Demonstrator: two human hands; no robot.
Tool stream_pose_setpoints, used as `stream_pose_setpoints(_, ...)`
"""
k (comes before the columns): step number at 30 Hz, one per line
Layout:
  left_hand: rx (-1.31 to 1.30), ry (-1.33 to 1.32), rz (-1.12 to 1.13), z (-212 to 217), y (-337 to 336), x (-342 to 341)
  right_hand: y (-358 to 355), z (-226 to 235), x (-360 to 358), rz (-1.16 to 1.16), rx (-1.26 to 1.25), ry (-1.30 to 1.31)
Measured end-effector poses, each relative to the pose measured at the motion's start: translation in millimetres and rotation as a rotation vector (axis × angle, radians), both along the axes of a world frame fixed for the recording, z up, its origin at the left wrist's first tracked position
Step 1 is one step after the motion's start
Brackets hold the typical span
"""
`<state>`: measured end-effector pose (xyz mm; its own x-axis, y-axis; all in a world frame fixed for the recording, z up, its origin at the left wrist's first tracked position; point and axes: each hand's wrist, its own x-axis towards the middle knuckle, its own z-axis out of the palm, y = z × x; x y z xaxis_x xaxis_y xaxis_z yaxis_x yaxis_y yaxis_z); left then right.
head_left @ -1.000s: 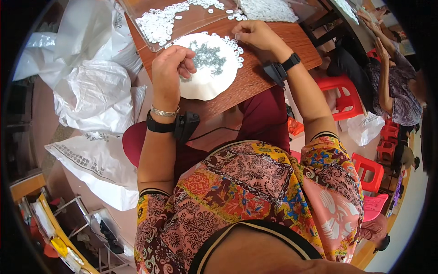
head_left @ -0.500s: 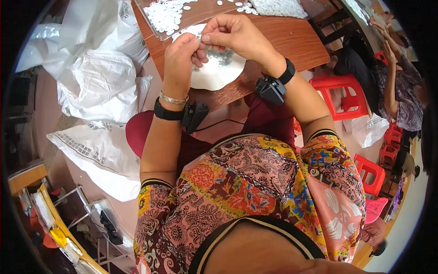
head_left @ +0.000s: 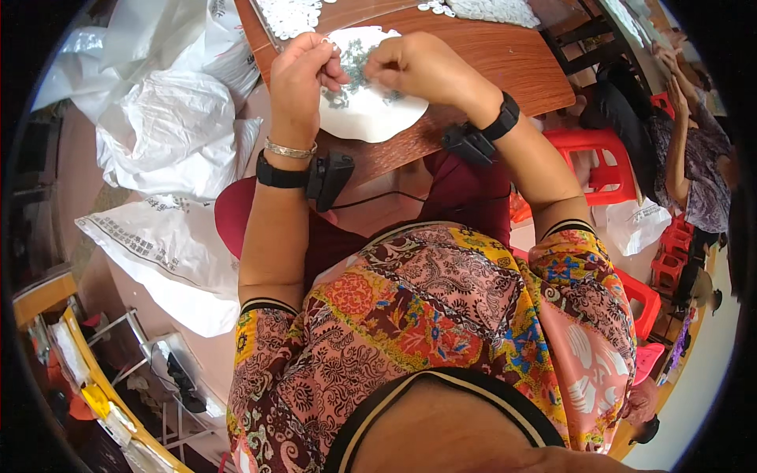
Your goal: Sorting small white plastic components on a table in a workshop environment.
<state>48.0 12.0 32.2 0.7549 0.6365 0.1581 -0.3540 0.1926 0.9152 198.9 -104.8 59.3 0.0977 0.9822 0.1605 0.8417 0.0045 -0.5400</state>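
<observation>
My left hand (head_left: 302, 77) is closed in a pinch above the left side of a white plate-like sheet (head_left: 371, 126) with a wavy edge. A small white piece (head_left: 328, 42) shows at its thumb and fingertip. My right hand (head_left: 430, 67) is apart from it, over the sheet's right part, its fingers curled and smeared by motion. Whether they hold anything cannot be made out. Small dark grey-green pieces (head_left: 356, 61) lie heaped on the sheet between the hands, nearest my right fingertips. Each wrist wears a black strap with a device.
The brown wooden table (head_left: 505, 71) bears a clear tray (head_left: 288, 17) of white oval pieces and a packed bag (head_left: 493, 9) of white pieces. White sacks (head_left: 169, 130) stand at the left. Red stools (head_left: 595, 162) stand at the right, with another person (head_left: 690, 162) beyond.
My hands were together at the fingertips and have parted. The right hand has come down toward the dark pieces; the left has shifted slightly left, still pinched.
</observation>
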Motion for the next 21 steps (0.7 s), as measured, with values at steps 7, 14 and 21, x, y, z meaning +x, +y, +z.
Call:
stream_pose_setpoints(7, -0.016, -0.015, 0.011, 0, 4, -2, 10, -19, -3, 0.049, 0.005, -0.357)
stream_pose_setpoints(14, -0.054, -0.011, 0.006, 2, 5, -2, 17, -27, -9, 0.085, -0.062, -0.618)
stream_pose_setpoints(21, -0.058, 0.030, 0.019, 0, -1, 0, 7, -11, -4, 0.066, 0.017, -0.302)
